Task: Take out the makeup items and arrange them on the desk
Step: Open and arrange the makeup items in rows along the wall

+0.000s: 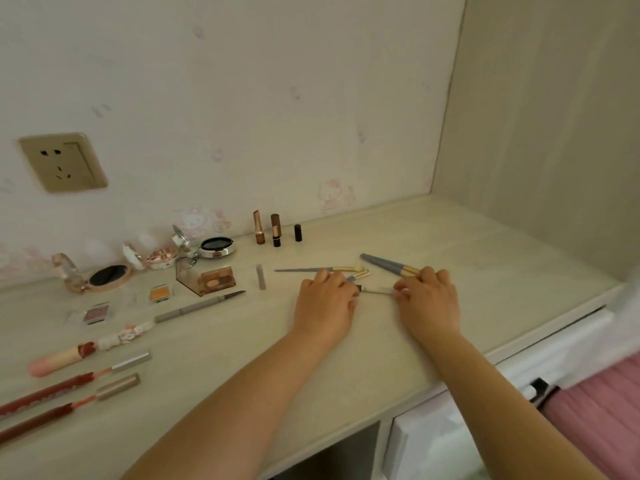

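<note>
You're laying out brushes near the table's (450, 237) back edge: your left hand (325, 299) and right hand (427, 299) each pinch an end of one small brush (375, 290). Next, set it down parallel.

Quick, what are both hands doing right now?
Left hand: pinches one end of a small makeup brush.
Right hand: pinches the other end of that brush.
</note>
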The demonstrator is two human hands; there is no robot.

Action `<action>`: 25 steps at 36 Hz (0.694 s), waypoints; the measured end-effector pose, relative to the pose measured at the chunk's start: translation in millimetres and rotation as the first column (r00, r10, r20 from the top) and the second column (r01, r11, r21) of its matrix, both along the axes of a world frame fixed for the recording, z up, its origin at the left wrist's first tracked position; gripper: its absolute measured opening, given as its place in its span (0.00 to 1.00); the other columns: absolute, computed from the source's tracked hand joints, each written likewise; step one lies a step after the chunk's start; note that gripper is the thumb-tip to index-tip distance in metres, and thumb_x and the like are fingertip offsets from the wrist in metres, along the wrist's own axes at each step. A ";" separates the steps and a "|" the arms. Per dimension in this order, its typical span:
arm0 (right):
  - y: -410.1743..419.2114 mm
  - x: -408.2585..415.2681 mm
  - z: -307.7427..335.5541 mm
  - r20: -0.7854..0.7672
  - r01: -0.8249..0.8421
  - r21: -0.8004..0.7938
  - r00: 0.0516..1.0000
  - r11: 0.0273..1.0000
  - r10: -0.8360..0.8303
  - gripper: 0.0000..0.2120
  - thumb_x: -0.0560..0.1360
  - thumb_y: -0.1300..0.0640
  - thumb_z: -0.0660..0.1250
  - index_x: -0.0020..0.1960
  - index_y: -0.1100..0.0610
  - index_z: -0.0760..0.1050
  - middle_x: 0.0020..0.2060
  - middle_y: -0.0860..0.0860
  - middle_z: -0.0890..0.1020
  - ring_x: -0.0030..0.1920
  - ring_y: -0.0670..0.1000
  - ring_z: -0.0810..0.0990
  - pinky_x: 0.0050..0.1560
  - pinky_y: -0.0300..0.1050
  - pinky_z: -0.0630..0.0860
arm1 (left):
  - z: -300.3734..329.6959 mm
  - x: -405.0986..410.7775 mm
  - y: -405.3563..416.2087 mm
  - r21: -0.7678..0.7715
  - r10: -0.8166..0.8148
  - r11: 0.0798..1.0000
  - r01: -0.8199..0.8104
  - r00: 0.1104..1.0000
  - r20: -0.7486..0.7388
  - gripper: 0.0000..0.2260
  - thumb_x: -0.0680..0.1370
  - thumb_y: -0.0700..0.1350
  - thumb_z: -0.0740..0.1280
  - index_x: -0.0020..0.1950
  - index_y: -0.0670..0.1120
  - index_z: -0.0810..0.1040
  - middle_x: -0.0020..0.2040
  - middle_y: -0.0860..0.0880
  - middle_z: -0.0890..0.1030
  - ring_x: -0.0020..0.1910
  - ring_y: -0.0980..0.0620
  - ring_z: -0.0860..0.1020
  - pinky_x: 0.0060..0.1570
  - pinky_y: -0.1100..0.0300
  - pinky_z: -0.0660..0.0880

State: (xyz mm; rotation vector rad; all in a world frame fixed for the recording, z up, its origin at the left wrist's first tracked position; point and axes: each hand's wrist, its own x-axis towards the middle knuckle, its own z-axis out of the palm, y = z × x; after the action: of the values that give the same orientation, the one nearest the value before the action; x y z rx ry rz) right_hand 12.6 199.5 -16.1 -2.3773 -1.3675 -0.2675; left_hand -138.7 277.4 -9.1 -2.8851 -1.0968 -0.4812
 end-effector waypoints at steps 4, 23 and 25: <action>3.3 0.5 -1.1 -0.018 -0.032 -0.041 0.999 0.999 0.031 0.13 0.78 0.47 0.59 0.58 0.49 0.77 0.58 0.50 0.75 0.61 0.54 0.67 0.57 0.44 0.62 | -2.7 12.9 -5.7 -0.095 0.059 0.994 -0.055 0.998 0.032 0.14 0.81 0.51 0.55 0.63 0.53 0.75 0.62 0.52 0.74 0.61 0.49 0.68 0.56 0.53 0.65; -2.7 -80.1 14.0 -0.549 -0.309 0.245 0.737 0.919 0.395 0.08 0.78 0.54 0.61 0.52 0.53 0.78 0.39 0.45 0.75 0.43 0.46 0.73 0.41 0.37 0.67 | 7.4 -25.2 -34.3 -0.593 0.448 0.805 0.034 0.621 0.643 0.09 0.79 0.51 0.61 0.46 0.49 0.79 0.37 0.56 0.78 0.37 0.60 0.74 0.36 0.70 0.66; 0.7 -99.0 18.6 -0.602 -0.378 0.270 0.652 0.886 0.461 0.08 0.79 0.55 0.60 0.49 0.53 0.78 0.37 0.44 0.77 0.39 0.44 0.75 0.39 0.33 0.69 | 11.0 -45.1 -36.5 -0.582 0.467 0.812 0.041 0.553 0.690 0.08 0.80 0.49 0.60 0.44 0.51 0.77 0.38 0.57 0.79 0.39 0.63 0.75 0.36 0.75 0.67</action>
State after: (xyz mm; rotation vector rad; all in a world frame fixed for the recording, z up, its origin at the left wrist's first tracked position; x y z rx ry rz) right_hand -86.5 200.2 2.4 -1.6987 -1.4188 0.5592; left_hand -183.8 241.0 1.9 -2.8255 -1.9622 -1.9277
